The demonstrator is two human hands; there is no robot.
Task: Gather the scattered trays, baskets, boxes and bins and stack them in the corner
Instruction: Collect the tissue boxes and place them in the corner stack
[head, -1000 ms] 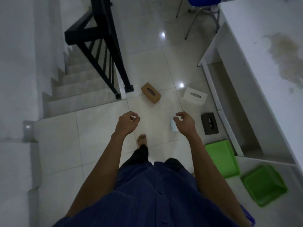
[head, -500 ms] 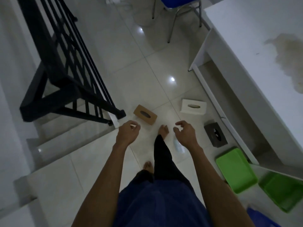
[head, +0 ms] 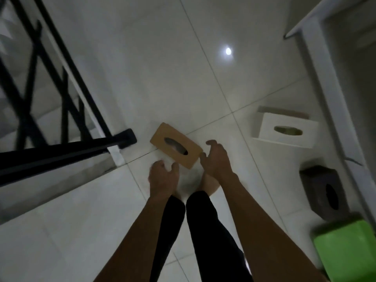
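Judged from the layout, nothing is stacked yet. The green tray (head: 350,249) is lying nearest, uncollected. The left hand (head: 162,178) and right hand (head: 216,159), loosely curled and holding nothing, are hovering at the brown box (head: 176,147). Farther off, the dark box (head: 323,192) and white box (head: 284,129) are lying on the floor.

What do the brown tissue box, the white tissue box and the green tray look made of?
Brown tissue box: likely wood or cardboard, matte tan, no glare.
White tissue box: painted wood or plastic, smooth, sharp edges; unclear.
Green tray: probably plastic, bright uniform colour, slight sheen.
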